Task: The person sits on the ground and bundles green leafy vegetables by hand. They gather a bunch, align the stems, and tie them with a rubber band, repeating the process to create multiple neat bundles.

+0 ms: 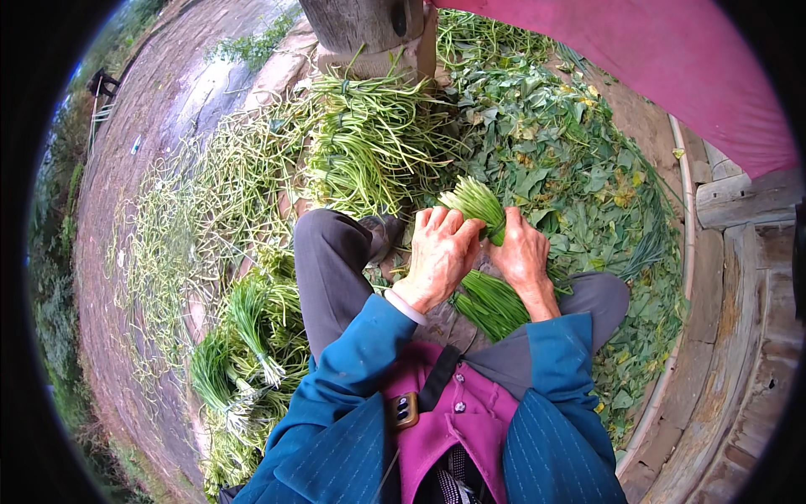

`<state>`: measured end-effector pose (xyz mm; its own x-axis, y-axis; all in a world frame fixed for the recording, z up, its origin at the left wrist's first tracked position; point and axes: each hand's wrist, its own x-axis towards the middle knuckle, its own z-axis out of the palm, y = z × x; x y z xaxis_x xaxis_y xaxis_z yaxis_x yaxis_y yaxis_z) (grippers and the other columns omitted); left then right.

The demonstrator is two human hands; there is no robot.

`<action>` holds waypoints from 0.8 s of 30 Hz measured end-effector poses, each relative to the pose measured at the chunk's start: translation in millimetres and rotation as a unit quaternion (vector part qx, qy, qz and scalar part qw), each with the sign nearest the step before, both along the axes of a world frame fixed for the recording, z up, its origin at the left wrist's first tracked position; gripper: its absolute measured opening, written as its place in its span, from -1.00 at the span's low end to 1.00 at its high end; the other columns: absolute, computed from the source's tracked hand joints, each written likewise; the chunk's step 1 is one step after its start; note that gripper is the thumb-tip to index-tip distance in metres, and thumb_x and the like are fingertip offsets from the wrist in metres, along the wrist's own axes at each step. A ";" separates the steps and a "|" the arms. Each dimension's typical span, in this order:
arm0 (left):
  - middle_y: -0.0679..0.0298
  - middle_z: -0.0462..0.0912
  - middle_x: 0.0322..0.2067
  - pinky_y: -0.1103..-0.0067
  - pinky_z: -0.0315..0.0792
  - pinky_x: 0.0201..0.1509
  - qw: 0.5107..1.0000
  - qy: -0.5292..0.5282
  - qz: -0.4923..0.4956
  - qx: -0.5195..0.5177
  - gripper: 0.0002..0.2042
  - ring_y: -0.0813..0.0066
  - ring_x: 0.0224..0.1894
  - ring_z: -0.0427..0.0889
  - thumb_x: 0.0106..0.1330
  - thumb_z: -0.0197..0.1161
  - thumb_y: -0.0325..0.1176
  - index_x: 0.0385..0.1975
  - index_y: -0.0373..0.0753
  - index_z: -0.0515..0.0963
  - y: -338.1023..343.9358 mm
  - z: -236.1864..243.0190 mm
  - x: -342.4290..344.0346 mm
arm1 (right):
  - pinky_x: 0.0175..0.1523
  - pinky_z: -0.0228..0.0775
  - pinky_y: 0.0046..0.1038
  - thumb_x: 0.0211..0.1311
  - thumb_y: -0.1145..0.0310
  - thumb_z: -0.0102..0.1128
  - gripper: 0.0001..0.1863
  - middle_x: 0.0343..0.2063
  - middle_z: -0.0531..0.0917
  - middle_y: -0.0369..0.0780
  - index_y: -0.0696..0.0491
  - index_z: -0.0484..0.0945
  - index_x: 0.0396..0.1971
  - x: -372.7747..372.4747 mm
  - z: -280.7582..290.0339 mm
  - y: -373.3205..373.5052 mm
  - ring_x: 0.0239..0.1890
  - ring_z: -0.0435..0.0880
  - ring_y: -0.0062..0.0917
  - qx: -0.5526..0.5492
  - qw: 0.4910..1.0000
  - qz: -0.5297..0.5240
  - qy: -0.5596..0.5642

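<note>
My left hand [438, 254] and my right hand [522, 254] both clasp one thick bundle of long green stalks [476, 202]. The cut ends of the bundle stick up past my fingers. Its lower part [494, 304] runs down between my knees toward my lap. My fingers are wrapped close around the middle of the bundle, the two hands side by side and nearly touching. I sit with grey trousers and blue sleeves in view.
Tied bundles of green stalks [243, 353] lie at my left. Loose stalks [369, 143] are heaped ahead and spread over the paved ground [151, 168]. A pile of cut leaves [579, 168] fills the right. A wooden post [361, 25] and plank edge [739, 319] border it.
</note>
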<state>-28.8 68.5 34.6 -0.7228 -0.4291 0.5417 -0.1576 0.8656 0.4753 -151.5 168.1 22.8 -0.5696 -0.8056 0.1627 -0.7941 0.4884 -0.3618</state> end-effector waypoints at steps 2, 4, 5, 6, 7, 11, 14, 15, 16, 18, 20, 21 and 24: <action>0.28 0.40 -0.53 0.40 0.27 -0.17 1.000 0.011 -0.005 0.002 -0.83 0.29 -0.34 0.41 -0.07 0.27 -0.45 -0.42 -0.16 0.54 1.4 -2.4 -0.1 | -0.35 0.45 -0.14 -0.21 0.37 0.37 -0.50 -0.43 0.60 -0.02 0.14 0.37 -0.21 -0.6 -3.1 0.2 -0.42 0.61 -0.08 -0.003 1.000 -0.003 0.010; 0.27 0.40 -0.52 0.40 0.26 -0.18 1.000 0.021 -0.011 0.005 -0.85 0.29 -0.33 0.41 -0.08 0.27 -0.45 -0.46 -0.17 0.54 1.8 -1.3 0.0 | -0.35 0.44 -0.13 -0.21 0.37 0.37 -0.50 -0.43 0.60 -0.02 0.14 0.37 -0.21 -1.2 -4.5 0.7 -0.42 0.61 -0.08 -0.005 1.000 -0.004 0.015; 0.27 0.40 -0.51 0.40 0.26 -0.19 1.000 0.024 -0.018 0.003 -0.87 0.29 -0.32 0.40 -0.08 0.27 -0.45 -0.48 -0.18 0.54 1.3 2.9 0.5 | -0.35 0.44 -0.13 -0.20 0.37 0.37 -0.51 -0.43 0.60 -0.02 0.14 0.37 -0.21 -1.3 -4.7 0.8 -0.42 0.61 -0.08 -0.007 1.000 -0.004 0.014; 0.27 0.41 -0.50 0.40 0.26 -0.20 0.999 0.027 -0.024 0.000 -0.88 0.29 -0.31 0.40 -0.08 0.27 -0.45 -0.50 -0.18 0.54 0.4 9.4 1.0 | -0.35 0.44 -0.13 -0.20 0.37 0.37 -0.51 -0.43 0.60 -0.02 0.14 0.37 -0.21 -1.5 -4.8 1.0 -0.42 0.61 -0.08 -0.008 1.000 -0.003 0.013; 0.27 0.41 -0.49 0.41 0.26 -0.21 0.999 0.031 -0.030 -0.002 -0.89 0.29 -0.30 0.40 -0.08 0.27 -0.45 -0.52 -0.19 0.54 -0.4 13.0 0.8 | -0.35 0.44 -0.13 -0.19 0.36 0.37 -0.51 -0.43 0.60 -0.02 0.14 0.37 -0.21 -1.8 -4.5 1.5 -0.42 0.61 -0.08 -0.010 1.000 0.000 0.009; 0.24 0.45 -0.46 0.41 0.30 -0.24 0.996 0.031 -0.082 0.013 -0.94 0.24 -0.29 0.40 0.01 0.26 -0.43 -0.57 -0.23 0.52 -4.2 6.9 -2.8 | -0.36 0.44 -0.13 -0.19 0.34 0.37 -0.51 -0.44 0.59 -0.02 0.14 0.38 -0.21 -1.3 -6.6 0.9 -0.42 0.61 -0.07 -0.024 1.000 0.008 0.007; 0.20 0.46 -0.51 0.38 0.35 -0.28 0.988 0.063 -0.043 0.134 -0.89 0.19 -0.34 0.43 0.08 0.26 -0.40 -0.57 -0.27 0.51 -5.6 -0.8 -9.0 | -0.37 0.44 -0.14 -0.18 0.32 0.38 -0.51 -0.45 0.59 -0.02 0.14 0.37 -0.22 -0.2 -6.4 -1.5 -0.43 0.62 -0.07 -0.023 1.000 -0.003 0.007; 0.16 0.48 -0.55 0.36 0.38 -0.33 0.983 0.055 -0.021 0.174 -0.87 0.16 -0.40 0.45 0.10 0.28 -0.38 -0.54 -0.28 0.51 -3.3 -2.5 -8.7 | -0.37 0.44 -0.14 -0.18 0.32 0.38 -0.51 -0.46 0.59 -0.02 0.14 0.37 -0.23 0.2 -5.1 -2.3 -0.43 0.62 -0.07 -0.020 1.000 -0.009 0.005; 0.16 0.49 -0.56 0.37 0.38 -0.34 0.982 0.044 -0.007 0.184 -0.88 0.17 -0.41 0.46 0.10 0.28 -0.38 -0.54 -0.28 0.51 -1.5 -4.2 -9.7 | -0.37 0.44 -0.14 -0.18 0.32 0.38 -0.52 -0.46 0.59 -0.02 0.14 0.37 -0.23 -0.9 -4.9 -2.2 -0.43 0.62 -0.08 -0.018 1.000 -0.008 0.009; 0.17 0.51 -0.56 0.37 0.39 -0.36 0.979 0.021 0.022 0.201 -0.88 0.18 -0.42 0.47 0.10 0.28 -0.38 -0.53 -0.27 0.51 1.1 -8.0 -10.6 | -0.37 0.44 -0.15 -0.19 0.33 0.38 -0.52 -0.45 0.59 -0.02 0.14 0.37 -0.25 -2.0 -5.5 -2.4 -0.43 0.62 -0.09 -0.014 1.000 -0.005 0.016; 0.17 0.55 -0.56 0.38 0.40 -0.36 0.967 0.010 0.035 0.254 -0.88 0.17 -0.44 0.49 0.08 0.30 -0.38 -0.53 -0.25 0.51 0.5 -7.9 -12.9 | -0.37 0.44 -0.16 -0.20 0.34 0.39 -0.53 -0.44 0.59 -0.02 0.14 0.37 -0.25 -2.1 -4.2 -1.7 -0.43 0.61 -0.10 -0.022 0.999 0.008 0.038; 0.18 0.55 -0.57 0.38 0.41 -0.36 0.955 0.005 0.045 0.292 -0.88 0.18 -0.45 0.50 0.07 0.30 -0.38 -0.53 -0.25 0.50 1.1 -5.2 -14.9 | -0.37 0.44 -0.16 -0.20 0.35 0.39 -0.53 -0.44 0.59 -0.02 0.14 0.37 -0.26 -2.8 -3.6 -0.9 -0.43 0.61 -0.10 -0.026 0.998 0.014 0.050; 0.19 0.60 -0.60 0.39 0.44 -0.38 0.943 -0.018 0.060 0.325 -0.87 0.19 -0.49 0.58 0.08 0.29 -0.34 -0.51 -0.25 0.54 0.8 -3.7 -15.5 | -0.34 0.45 -0.18 -0.22 0.39 0.37 -0.53 -0.43 0.59 -0.03 0.13 0.36 -0.26 -3.3 -4.2 -0.6 -0.43 0.61 -0.12 -0.015 0.998 0.013 0.056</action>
